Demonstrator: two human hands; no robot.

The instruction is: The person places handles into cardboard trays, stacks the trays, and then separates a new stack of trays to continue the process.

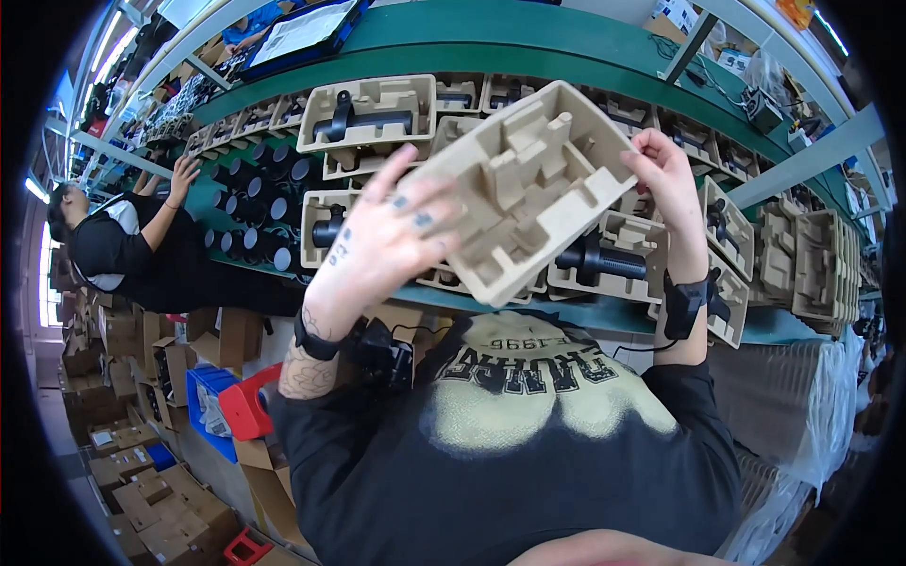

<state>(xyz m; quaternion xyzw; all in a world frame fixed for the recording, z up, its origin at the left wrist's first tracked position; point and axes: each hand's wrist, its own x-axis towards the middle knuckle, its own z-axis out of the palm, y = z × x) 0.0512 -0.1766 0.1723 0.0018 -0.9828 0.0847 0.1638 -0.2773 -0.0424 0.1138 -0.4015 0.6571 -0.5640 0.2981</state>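
An empty tan moulded-pulp tray (524,184) is tilted above the bench, its shaped hollows facing up toward me. My right hand (665,174) pinches its right edge between thumb and fingers. My left hand (401,222) lies over the tray's left end with its fingers spread, slightly smeared by motion; whether it touches the tray, I cannot tell. Beneath and around are more pulp trays with black cylindrical parts, among them a filled tray (368,111) at the upper left. Under the held tray's lower right side shows a black ribbed part (609,262) in another tray.
Black cylinders (269,203) stand grouped on the green bench (415,42) to the left, near another person (132,231). Nested empty trays (821,264) are stacked at the right. Metal frame posts (812,156) cross there. Cardboard boxes (170,500) and a blue crate (209,406) sit on the floor.
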